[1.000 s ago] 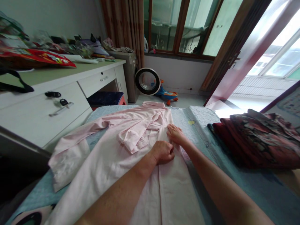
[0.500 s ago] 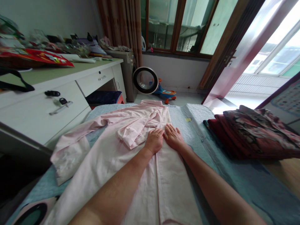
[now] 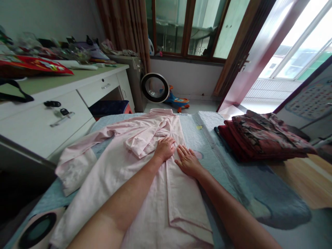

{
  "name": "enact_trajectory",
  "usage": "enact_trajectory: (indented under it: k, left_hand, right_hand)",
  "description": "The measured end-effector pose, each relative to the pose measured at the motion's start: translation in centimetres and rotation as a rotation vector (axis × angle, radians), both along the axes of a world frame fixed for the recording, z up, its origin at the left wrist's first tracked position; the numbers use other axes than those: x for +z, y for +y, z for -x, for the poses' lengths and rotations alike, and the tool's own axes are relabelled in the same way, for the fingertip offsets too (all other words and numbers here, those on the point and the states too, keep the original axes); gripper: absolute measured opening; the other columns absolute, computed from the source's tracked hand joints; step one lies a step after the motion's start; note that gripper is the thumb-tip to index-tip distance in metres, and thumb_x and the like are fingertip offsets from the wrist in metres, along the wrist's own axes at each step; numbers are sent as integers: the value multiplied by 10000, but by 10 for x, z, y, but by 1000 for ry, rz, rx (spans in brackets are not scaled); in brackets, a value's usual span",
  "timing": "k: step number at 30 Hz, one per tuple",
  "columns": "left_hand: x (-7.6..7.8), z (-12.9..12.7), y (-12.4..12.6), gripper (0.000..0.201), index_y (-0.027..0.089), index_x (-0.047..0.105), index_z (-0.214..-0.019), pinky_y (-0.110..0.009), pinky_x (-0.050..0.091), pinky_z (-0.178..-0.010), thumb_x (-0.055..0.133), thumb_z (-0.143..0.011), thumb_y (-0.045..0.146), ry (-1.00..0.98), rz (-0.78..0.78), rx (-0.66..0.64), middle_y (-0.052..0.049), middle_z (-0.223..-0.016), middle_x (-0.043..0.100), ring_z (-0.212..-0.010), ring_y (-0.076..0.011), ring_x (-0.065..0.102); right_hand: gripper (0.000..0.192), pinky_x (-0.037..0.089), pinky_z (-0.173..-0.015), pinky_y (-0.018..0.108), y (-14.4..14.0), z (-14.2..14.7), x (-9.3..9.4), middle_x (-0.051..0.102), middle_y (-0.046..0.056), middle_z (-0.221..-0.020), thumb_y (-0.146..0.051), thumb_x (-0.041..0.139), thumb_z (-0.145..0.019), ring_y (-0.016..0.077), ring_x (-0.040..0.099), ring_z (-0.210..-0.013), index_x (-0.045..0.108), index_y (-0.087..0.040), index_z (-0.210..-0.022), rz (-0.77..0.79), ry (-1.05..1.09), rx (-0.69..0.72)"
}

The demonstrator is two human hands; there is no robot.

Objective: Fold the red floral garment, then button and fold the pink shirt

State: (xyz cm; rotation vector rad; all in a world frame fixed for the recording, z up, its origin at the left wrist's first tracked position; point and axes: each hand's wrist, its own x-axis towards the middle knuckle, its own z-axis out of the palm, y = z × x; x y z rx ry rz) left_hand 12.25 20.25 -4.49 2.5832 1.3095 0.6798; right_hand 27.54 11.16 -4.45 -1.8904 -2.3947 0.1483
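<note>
A pale pink long-sleeved garment [image 3: 109, 186] lies spread over a light blue quilted cover [image 3: 199, 119], its collar at the far end. One sleeve [image 3: 77, 162] stretches out to the left; the other sleeve [image 3: 140, 143] is folded across the upper part. The garment's right side is folded inward, making a long straight edge down the middle. My left hand [image 3: 165, 148] rests on the cloth beside the folded sleeve, fingers together and slightly bent. Flat on the folded strip, my right hand [image 3: 189, 162] has its fingers apart. Neither hand has cloth visibly gripped.
Folded dark red and patterned cloths [image 3: 259, 138] are stacked at the right. A pink object with a dark oval [image 3: 38, 230] lies at the lower left. Beyond the cover are a cluttered white desk [image 3: 62, 121], a washing machine with its round door [image 3: 155, 88] open, and a blue-orange ride-on toy [image 3: 178, 101].
My right hand has slid down the folded strip toward me and away from my left hand. My left hand stays nearly in place on the garment. The view has turned slightly right.
</note>
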Motion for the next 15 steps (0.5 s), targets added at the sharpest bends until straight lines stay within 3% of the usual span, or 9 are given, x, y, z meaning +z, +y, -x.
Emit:
enact_trajectory:
  k: [10,15]
  left_hand:
    - [7,-2,-9,349,184,617,-1188,-395,371,-1078,551,-870,315,120,4,-14,-90,-1276,612,-1237,-245,515]
    - [6,5,-46,439,154,596,-1268,-398,293,-1161,549,-893,377,188,53,-117,-130,-1426,525,-1360,-257,428]
  right_hand:
    - [629,177,-1180,455,-69,1,10,210,106,-1622,-470,390,-982,264,197,-1492,324,-172,-1533,88,25,-9]
    - [602,155,-1191,459,-99,0,14,232,87,-1617,-435,392,-983,254,205,-1491,338,-190,-1529,111,61,-46]
